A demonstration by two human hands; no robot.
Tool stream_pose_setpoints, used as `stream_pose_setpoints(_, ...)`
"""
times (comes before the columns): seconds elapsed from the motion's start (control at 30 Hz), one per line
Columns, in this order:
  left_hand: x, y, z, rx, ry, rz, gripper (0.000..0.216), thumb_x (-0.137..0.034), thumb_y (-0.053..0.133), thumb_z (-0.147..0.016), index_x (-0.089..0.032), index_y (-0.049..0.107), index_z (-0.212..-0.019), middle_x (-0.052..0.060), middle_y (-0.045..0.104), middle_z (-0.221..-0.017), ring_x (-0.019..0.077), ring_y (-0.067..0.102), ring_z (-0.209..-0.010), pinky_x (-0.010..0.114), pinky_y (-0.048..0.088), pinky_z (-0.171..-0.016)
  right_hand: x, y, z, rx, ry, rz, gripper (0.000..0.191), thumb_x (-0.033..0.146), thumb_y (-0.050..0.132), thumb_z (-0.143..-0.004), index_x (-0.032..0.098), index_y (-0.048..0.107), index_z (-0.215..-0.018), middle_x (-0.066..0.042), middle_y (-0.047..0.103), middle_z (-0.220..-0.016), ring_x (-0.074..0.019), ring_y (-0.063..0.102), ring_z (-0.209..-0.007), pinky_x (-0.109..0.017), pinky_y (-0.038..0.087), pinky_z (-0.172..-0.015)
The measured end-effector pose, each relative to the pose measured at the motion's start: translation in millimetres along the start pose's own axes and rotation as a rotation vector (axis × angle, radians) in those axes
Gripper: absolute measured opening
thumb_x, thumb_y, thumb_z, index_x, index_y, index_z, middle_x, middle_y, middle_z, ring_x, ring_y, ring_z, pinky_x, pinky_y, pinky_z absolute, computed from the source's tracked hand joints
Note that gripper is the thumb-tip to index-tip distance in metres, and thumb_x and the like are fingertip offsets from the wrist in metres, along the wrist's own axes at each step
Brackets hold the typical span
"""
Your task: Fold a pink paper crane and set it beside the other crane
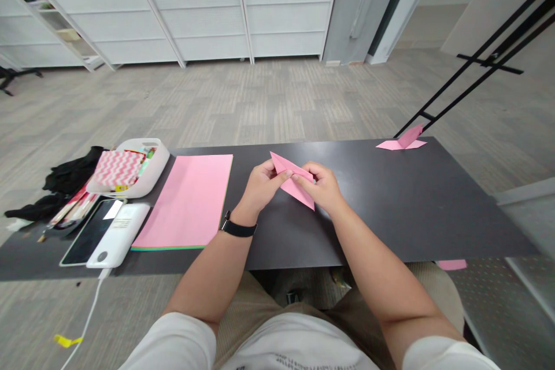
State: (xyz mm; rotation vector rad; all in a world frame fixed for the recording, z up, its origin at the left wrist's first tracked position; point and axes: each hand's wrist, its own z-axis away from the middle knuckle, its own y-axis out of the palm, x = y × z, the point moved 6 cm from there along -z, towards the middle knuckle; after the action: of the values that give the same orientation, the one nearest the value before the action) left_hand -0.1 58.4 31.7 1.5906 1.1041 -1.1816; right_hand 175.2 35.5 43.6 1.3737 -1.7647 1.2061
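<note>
A folded piece of pink paper [299,189], with pointed corners, is held just above the dark table in front of me. My left hand [263,184] pinches its left side, thumb on top and fingers behind. On the other side, my right hand [323,185] grips the paper in the same way, and the two thumbs almost meet at its middle. The fingers behind the paper are partly hidden. A black wristband circles my left wrist.
Left of my hands lies a stack of pink sheets [191,199]. Beyond it are a white power bank [119,234] with a cable, a phone [89,237] and a white basket [158,167]. A folded pink paper shape [405,140] sits at the table's far right edge [433,185].
</note>
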Motion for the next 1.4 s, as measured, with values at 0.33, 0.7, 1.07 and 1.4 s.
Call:
stream_pose_setpoints(0.33, 3.0, 2.1, 1.2, 0.020, 0.008, 0.002, 0.039, -0.052, 0.088, -0.087, -0.017, 0.080, -0.103, 0.007, 0.079, -0.098, 0.0192, 0.070, -0.085, 0.030, 0.055, -0.078, 6.2, -8.7, 1.4, -0.077, -0.095, 0.052, 0.027, 0.047, 0.074, -0.096, 0.026, 0.071, -0.080, -0.002, 0.069, -0.078, -0.0198, 0.062, -0.074, -0.037, 0.052, -0.075)
stream_pose_setpoints(0.7, -10.4, 3.0, 3.0, 0.051, 0.132, -0.283, 0.029, -0.048, 0.084, -0.090, -0.019, 0.080, -0.091, 0.005, 0.074, -0.092, 0.0207, 0.066, -0.087, 0.033, 0.054, -0.084, 8.4, -5.4, 0.6, -0.045, -0.070, -0.030, 0.023, 0.049, 0.077, -0.093, 0.026, 0.074, -0.091, -0.003, 0.073, -0.089, -0.0213, 0.067, -0.084, -0.039, 0.055, -0.082)
stream_pose_setpoints(1.07, 3.7, 18.0, 5.3, 0.149, -0.114, 0.024, 0.040, -0.048, 0.094, -0.081, -0.015, 0.079, -0.099, 0.006, 0.077, -0.093, 0.0173, 0.068, -0.080, 0.029, 0.054, -0.074, -25.4, 1.7, 0.7, -0.100, 0.337, -0.417, 0.052, 0.069, 0.089, -0.073, 0.025, 0.062, -0.076, 0.002, 0.063, -0.070, -0.0150, 0.052, -0.060, -0.029, 0.044, -0.056)
stream_pose_setpoints(1.4, 20.9, -3.0, -5.3, -0.066, -0.215, 0.078, 0.043, -0.043, 0.094, -0.075, -0.012, 0.079, -0.100, 0.007, 0.080, -0.094, 0.0162, 0.069, -0.077, 0.026, 0.053, -0.071, -29.9, 14.3, 2.8, 0.143, 0.547, -0.456, 0.055, 0.067, 0.093, -0.067, 0.023, 0.068, -0.089, 0.002, 0.066, -0.079, -0.0161, 0.059, -0.071, -0.029, 0.049, -0.065)
